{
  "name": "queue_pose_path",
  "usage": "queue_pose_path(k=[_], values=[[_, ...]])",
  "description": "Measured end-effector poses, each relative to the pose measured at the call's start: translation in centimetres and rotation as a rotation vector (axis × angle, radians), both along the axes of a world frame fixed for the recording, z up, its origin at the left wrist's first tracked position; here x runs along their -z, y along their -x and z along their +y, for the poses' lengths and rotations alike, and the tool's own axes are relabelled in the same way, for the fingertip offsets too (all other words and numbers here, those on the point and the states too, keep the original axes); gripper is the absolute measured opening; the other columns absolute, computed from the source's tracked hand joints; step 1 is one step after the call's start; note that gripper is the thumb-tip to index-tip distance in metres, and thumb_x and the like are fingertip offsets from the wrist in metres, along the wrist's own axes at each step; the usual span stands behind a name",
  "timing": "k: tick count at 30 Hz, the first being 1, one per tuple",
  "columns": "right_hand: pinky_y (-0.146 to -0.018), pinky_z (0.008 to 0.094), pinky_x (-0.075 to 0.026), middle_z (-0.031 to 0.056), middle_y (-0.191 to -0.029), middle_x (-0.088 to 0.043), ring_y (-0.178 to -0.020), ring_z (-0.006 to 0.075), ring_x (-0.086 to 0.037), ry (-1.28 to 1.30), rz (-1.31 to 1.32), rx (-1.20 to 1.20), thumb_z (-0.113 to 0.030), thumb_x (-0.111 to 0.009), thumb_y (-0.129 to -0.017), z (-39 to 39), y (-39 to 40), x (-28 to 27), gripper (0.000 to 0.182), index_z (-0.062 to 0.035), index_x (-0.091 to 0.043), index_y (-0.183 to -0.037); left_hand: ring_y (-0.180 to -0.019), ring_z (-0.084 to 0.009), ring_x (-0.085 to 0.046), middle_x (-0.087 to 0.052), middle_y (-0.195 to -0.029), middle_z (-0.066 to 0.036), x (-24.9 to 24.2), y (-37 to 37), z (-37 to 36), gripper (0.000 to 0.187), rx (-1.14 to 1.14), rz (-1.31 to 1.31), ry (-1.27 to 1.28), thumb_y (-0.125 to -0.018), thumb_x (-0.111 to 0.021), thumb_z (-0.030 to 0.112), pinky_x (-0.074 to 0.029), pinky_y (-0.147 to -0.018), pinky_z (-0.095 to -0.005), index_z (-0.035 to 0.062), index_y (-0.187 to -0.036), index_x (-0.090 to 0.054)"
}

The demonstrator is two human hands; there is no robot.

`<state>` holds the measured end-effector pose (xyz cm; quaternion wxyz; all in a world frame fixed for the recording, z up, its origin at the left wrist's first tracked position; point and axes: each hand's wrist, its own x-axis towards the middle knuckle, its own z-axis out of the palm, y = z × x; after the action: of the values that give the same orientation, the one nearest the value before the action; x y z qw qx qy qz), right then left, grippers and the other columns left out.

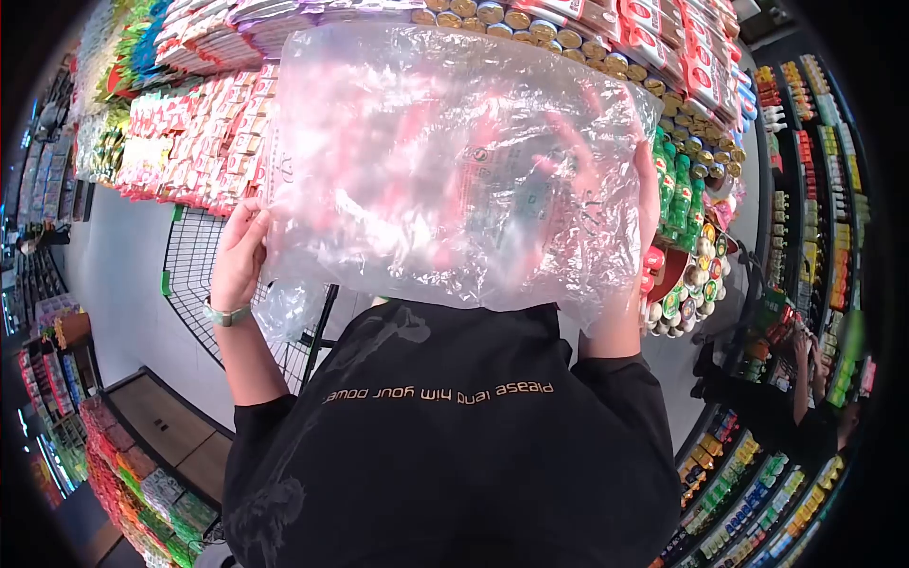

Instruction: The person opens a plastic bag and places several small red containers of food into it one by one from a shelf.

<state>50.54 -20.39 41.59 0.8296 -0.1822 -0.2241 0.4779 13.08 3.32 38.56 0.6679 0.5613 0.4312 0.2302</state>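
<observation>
A large clear plastic bag (398, 189), crinkled and printed with faint lettering, is spread out in front of my chest. My left hand (244, 244) pinches its left edge between thumb and fingers; a pale watch circles that wrist. At the opposite edge, my right hand (647, 194) holds the bag from the side, with its fingers reaching behind or inside the plastic and showing blurred through it. Beneath the bag on the left is a wire shopping cart (194, 275), where another crumpled clear plastic bag (292, 308) shows near my left forearm.
Stacked packets (204, 133) fill the display ahead on the left. Gold-topped cans (568, 40), green bottles (680, 194) and round-lidded containers (696, 289) stand to the right. Shelves (805, 170) line the far right, with another person (781, 407) beside them. A wooden cabinet (156, 426) stands lower left.
</observation>
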Motion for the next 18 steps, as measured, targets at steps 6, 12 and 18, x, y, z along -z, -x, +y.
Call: queue_pose_path(k=[6, 12, 18], values=[[-0.098, 0.0588, -0.051, 0.0167, -0.160, -0.030, -0.137, 0.0476, -0.041, -0.055, 0.036, -0.004, -0.038, -0.040, -0.107, 0.5, 0.0, 0.2, 0.059, -0.0106, -0.026, -0.158, -0.088, -0.0068, -0.060, -0.066, -0.106, -0.002, 0.3, 1.7, -0.1, 0.048, 0.120, -0.170, 0.002, -0.089, -0.069, 0.001, -0.048, -0.078, -0.0202, 0.0012, -0.133, -0.052], [-0.099, 0.0590, -0.050, 0.0169, -0.158, -0.032, -0.137, 0.0475, -0.041, -0.071, 0.111, -0.005, -0.037, -0.040, -0.107, 1.0, 0.1, -0.1, 0.058, -0.0120, -0.027, -0.158, -0.098, -0.0106, -0.064, -0.069, -0.109, -0.004, 1.4, 2.6, 1.5, 0.030, 0.091, -0.214, 0.007, -0.091, -0.071, 0.006, -0.050, -0.088, -0.0255, -0.0012, -0.119, -0.062], [-0.110, 0.0535, -0.042, 0.0296, -0.151, -0.040, -0.133, 0.0439, -0.049, 0.309, -0.125, 0.022, -0.047, -0.039, -0.106, -0.9, -0.2, 0.4, 0.069, 0.0027, -0.028, -0.153, -0.100, -0.0121, -0.066, -0.070, -0.109, -0.006, 3.5, 3.3, 3.9, 0.016, -0.193, -0.259, 0.027, -0.100, -0.060, 0.006, -0.052, -0.090, -0.0278, 0.0003, -0.114, -0.065]])
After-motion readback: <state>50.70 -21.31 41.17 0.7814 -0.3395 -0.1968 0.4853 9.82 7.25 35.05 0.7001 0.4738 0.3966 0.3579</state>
